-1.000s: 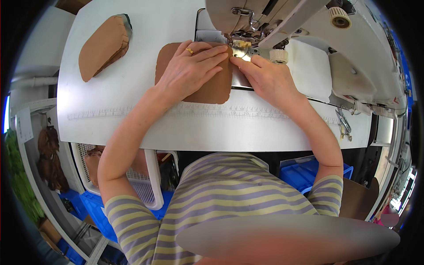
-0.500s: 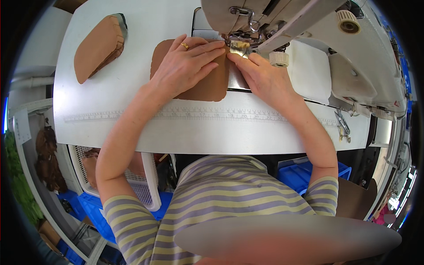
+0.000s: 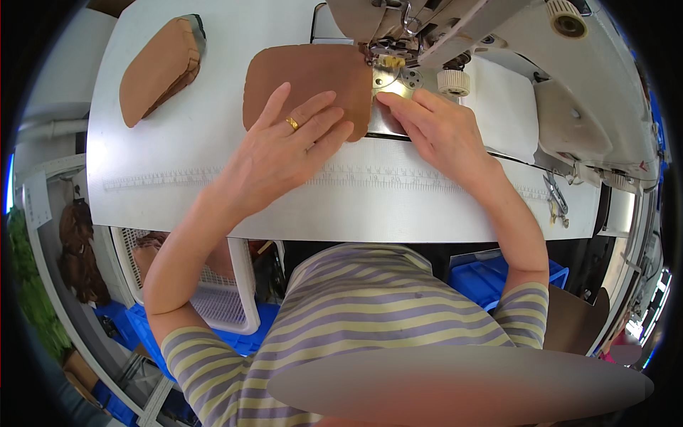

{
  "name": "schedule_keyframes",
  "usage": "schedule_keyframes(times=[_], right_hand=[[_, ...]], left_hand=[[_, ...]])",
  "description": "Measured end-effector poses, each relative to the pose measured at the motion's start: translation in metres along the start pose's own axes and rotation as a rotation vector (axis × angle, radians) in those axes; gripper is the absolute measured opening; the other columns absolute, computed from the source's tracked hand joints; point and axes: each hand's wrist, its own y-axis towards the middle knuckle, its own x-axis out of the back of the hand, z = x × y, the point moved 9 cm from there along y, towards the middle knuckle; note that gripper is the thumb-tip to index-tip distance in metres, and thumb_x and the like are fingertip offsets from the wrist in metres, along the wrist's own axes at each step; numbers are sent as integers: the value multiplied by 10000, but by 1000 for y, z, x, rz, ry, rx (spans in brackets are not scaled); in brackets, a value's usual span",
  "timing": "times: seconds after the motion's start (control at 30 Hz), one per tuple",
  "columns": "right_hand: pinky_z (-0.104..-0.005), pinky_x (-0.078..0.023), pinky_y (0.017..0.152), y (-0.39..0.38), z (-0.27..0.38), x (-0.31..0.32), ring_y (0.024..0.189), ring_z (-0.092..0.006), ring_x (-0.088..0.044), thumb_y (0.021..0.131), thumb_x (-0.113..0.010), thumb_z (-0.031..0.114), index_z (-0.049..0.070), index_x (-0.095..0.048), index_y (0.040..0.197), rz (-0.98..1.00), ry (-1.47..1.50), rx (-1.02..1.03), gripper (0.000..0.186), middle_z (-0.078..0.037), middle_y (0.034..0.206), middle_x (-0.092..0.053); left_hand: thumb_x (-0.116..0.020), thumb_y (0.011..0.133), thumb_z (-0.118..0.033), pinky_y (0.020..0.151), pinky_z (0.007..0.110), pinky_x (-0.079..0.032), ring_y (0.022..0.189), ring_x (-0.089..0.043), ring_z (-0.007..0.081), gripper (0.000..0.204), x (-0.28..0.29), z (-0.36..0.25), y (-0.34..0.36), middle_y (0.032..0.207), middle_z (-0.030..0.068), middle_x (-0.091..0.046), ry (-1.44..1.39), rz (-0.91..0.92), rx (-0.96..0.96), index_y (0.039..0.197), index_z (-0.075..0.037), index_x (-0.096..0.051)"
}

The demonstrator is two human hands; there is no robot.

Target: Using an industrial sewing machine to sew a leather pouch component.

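A brown leather-like panel (image 3: 306, 67) with rounded corners lies flat on the white table, its right edge beside the needle area (image 3: 390, 60) of a sewing machine (image 3: 583, 78). My left hand (image 3: 295, 156), a ring on one finger, rests on the panel's near part with fingers spread. My right hand (image 3: 445, 128) is at the shiny metal plate (image 3: 395, 80), thumb and forefinger brought together just right of the panel's edge. Whether anything sits between those fingertips is hidden.
A stack of similar brown pieces (image 3: 160, 71) lies at the far left. A printed ruler scale (image 3: 348, 175) crosses the table, with small snips (image 3: 556, 192) by its right end. Below the table's front edge are a white basket (image 3: 245, 285) and a blue crate (image 3: 466, 283).
The panel has shifted away from me along the machine. My left hand has drawn back from the needle area to the panel's near part, fingers wider apart. My right hand has moved slightly right and nearer.
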Motion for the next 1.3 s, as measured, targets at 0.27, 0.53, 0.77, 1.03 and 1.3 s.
schedule_keyframes(times=[0.27, 0.53, 0.77, 1.03, 1.3], right_hand=[[-328, -458, 512, 1, -1, 1, 588, -205, -538, 833, -655, 53, 151, -663, 1167, -7, 13, 29, 349, -39, 691, -505], [-340, -465, 512, 4, 1, -9, 589, -206, -555, 830, -670, 91, 184, -666, 1170, 82, 38, 79, 353, -29, 680, -525], [-370, -480, 505, 4, 9, -11, 605, -252, -620, 786, -652, 99, 150, -666, 1089, 95, 33, 190, 307, -48, 710, -610], [-341, -489, 546, 15, -15, -20, 703, -207, -604, 920, -590, 120, 183, -608, 1241, 59, 14, -57, 327, -36, 780, -584], [-379, -481, 511, 13, -12, -2, 625, -269, -625, 865, -621, 119, 163, -665, 1070, -59, -29, -41, 214, -86, 736, -631]], left_hand=[[-649, 746, -92, 1015, 472, -417, 1009, -601, 180, 292, -5, 14, 6, 1123, -3, -624, -173, -276, 7, 1036, -93, -684], [-676, 681, -83, 820, 353, -516, 974, -615, 228, 356, 1, 17, 9, 1134, 16, -693, -319, -304, -114, 1034, -64, -716], [-675, 674, -75, 827, 359, -517, 985, -613, 228, 384, -5, 31, 22, 1144, 21, -692, -306, -275, -121, 1056, -54, -710], [-627, 715, -138, 934, 354, -489, 1051, -598, 211, 392, -7, 49, 37, 1163, 16, -677, -188, -341, -168, 1096, -91, -704], [-607, 767, -99, 981, 371, -466, 1098, -600, 188, 385, -15, 43, 43, 1199, 35, -649, -13, -368, -186, 1145, -44, -647]])
